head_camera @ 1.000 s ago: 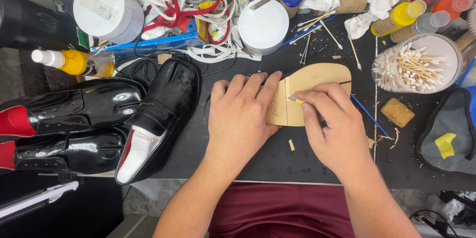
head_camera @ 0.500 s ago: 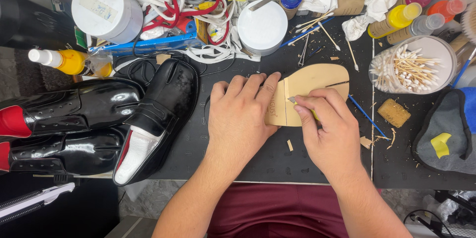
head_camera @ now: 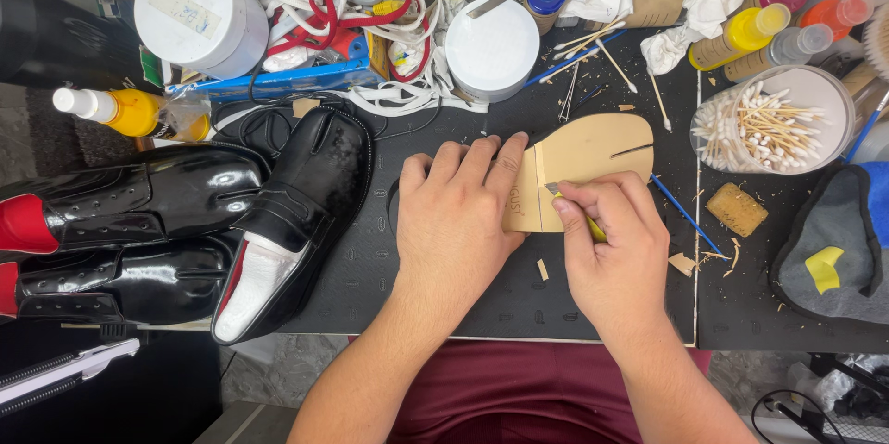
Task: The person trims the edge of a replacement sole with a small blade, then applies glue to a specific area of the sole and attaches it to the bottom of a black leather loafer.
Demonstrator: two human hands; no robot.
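— Hands first: what do they hold?

— I see the left hand [head_camera: 458, 222] lying flat, fingers spread a little, pressing a tan leather insole [head_camera: 583, 162] onto the dark cutting mat [head_camera: 370, 277] at mid-desk. The right hand [head_camera: 616, 254] is curled tight around a small yellow-handled knife [head_camera: 574, 208], its blade touching the insole.

— And nearby?

— Glossy black shoes [head_camera: 287, 212] lie left of the hands. A tub of cotton swabs [head_camera: 773, 120] stands to the right, leather shavings [head_camera: 685, 263] scattered near it.

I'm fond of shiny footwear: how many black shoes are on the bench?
3: two lie stacked at the left edge, upper shoe and lower shoe; a third shoe leans beside them. More may be hidden off-frame.
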